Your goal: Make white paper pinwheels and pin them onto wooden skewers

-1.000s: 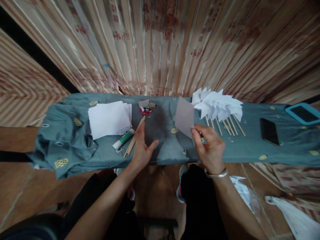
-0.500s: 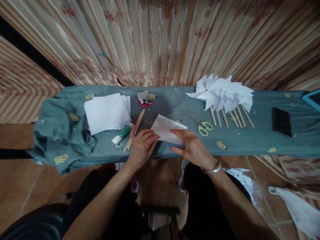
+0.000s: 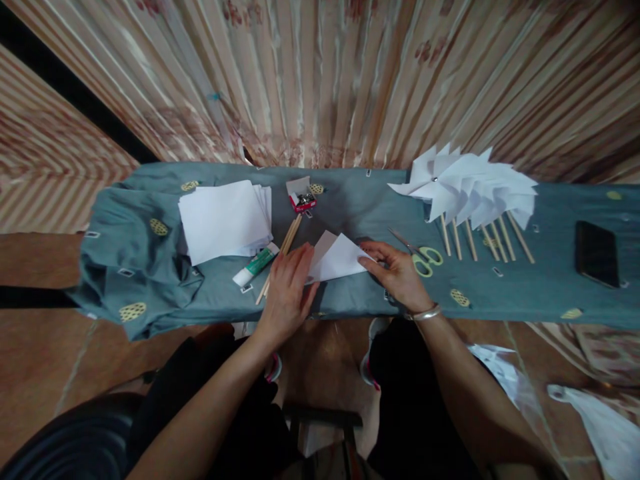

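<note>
A white sheet of paper (image 3: 340, 259), partly folded over on itself, lies between my hands on the cloth-covered table. My left hand (image 3: 289, 288) rests on its left end, fingers stretched out and lying flat. At the other end my right hand (image 3: 395, 272), with a bangle at the wrist, pinches the paper's corner between thumb and fingers. Wooden sticks (image 3: 293, 235) lie partly under my left hand, beside a green-and-white glue stick (image 3: 255, 265). Just beyond my right hand are scissors with light green handles (image 3: 427, 260).
A stack of white paper (image 3: 225, 223) lies to the left. Behind the sticks stands an open small box of metal pins (image 3: 301, 197). Several paper pinwheels (image 3: 470, 187) on sticks overlap at the back right. A dark phone (image 3: 597, 253) lies farther right.
My right hand has gone from hovering flat over the sheet to pinching its right corner, and a flap is now folded over. My left hand's fingers have straightened. The view has shifted slightly.
</note>
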### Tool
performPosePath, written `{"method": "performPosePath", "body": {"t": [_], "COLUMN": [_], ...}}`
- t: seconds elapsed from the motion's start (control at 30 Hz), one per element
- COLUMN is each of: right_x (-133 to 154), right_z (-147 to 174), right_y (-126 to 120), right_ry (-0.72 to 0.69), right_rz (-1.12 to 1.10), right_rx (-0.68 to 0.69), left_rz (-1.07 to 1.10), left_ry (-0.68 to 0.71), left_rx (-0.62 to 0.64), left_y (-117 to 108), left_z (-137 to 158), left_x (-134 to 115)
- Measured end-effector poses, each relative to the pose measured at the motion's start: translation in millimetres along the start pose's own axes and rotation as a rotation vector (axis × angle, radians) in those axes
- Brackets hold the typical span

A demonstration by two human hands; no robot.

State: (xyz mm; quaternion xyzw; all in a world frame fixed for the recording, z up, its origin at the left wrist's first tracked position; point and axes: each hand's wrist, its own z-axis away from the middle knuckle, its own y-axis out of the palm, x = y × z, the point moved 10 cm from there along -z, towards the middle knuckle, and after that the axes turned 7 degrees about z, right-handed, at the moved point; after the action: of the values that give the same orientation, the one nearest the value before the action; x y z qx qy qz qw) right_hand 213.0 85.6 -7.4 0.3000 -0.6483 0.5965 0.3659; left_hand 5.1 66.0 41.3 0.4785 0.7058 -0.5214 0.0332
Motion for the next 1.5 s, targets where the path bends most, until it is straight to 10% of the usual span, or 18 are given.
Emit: {"method": "performPosePath", "body": {"t": [0.2, 0.5, 1.5], "right_x": [3.4, 15.3, 19.2], "right_z": [-12.9, -18.8, -18.7], "right_y": [7.2, 11.0, 18.7], "right_ry": [-0.009, -0.034, -0.087], "right_rz": [0.133, 0.288, 0.487], "right_rx": [-0.017, -0.052, -0.140], "left_rz": [-0.073, -0.109, -0.194], "left_ry": [0.206, 0.098, 0.064], "left_rx": [0.221, 0.392, 0.425], "left_y": [35.2, 66.3, 69.8], "left_z": [12.3, 22.7, 18.3], "left_x": [-40.2, -26.9, -18.3]}}
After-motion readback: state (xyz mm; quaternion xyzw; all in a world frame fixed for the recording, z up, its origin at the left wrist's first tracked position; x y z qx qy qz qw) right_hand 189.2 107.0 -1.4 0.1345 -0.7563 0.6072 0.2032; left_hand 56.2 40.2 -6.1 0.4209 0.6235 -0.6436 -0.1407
